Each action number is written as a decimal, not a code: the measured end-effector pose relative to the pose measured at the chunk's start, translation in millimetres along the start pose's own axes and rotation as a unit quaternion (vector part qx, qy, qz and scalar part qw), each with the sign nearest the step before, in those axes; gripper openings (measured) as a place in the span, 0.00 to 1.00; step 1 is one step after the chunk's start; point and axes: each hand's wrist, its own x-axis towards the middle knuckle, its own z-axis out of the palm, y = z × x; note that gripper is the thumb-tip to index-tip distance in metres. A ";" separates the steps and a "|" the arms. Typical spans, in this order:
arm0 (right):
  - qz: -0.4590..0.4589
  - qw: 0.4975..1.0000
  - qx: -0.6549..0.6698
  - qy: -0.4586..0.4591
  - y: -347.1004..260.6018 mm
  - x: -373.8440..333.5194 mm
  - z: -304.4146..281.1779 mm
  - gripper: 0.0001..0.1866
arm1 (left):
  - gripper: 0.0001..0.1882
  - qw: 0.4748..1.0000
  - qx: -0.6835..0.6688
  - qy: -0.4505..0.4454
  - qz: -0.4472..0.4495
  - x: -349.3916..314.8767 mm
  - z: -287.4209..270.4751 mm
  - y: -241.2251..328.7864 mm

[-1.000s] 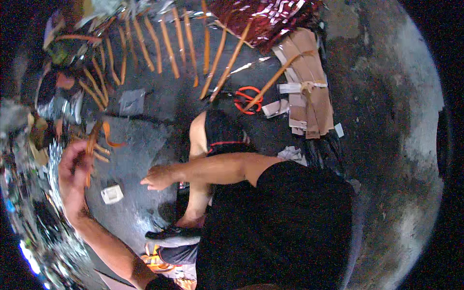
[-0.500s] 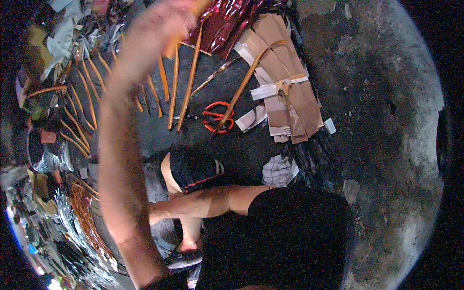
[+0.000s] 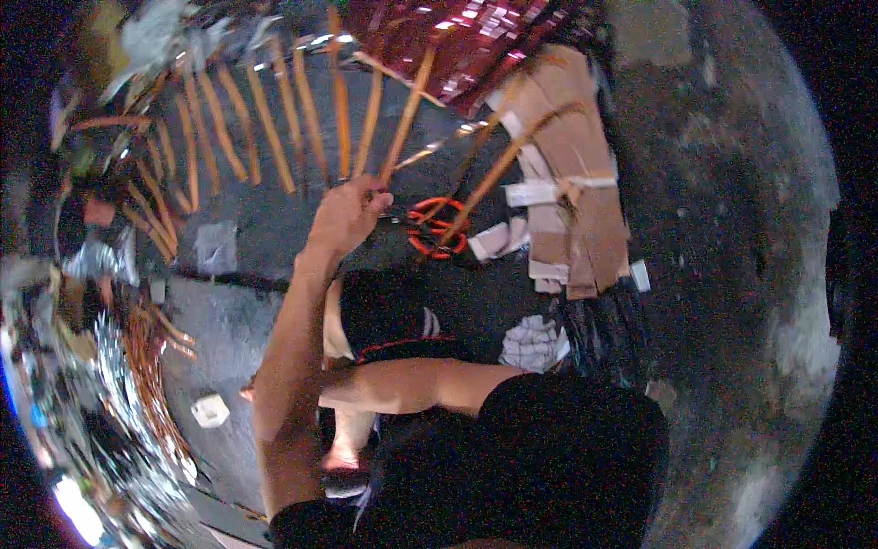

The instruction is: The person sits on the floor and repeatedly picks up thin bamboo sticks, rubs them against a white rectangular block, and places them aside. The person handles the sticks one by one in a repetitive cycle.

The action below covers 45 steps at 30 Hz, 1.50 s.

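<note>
Left hand (image 3: 346, 218) at near end of slim orange-brown strip (image 3: 411, 113) across shiny maroon sheet (image 3: 498, 41) edge; can't tell if clamped. Right hand (image 3: 247, 392) mostly hidden, grip unclear. Strip probably light, bendy; pinch near end.

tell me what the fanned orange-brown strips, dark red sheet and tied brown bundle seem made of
Fanned strips: perhaps wood or leather; dull, slightly bent, too blurred to settle.
Dark red sheet: likely plastic film or foil; glossy, crinkled highlights.
Tied bundle: probably cardboard; matt brown, flat layered pieces.
</note>
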 end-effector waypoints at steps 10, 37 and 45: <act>0.150 0.974 -0.074 -0.151 19.8 113.9 40.2 0.25 | 0.13 0.896 -0.278 0.264 -0.227 -330.8 -129.0 -179.0; 0.170 0.956 -0.112 -0.210 -31.6 129.3 53.7 0.19 | 0.15 0.395 -0.007 0.636 -0.663 -888.7 80.0 -233.1; 0.010 0.980 0.028 -0.197 -119.5 189.4 98.3 0.21 | 0.13 0.671 -0.109 0.528 -0.509 -778.5 -108.4 -30.5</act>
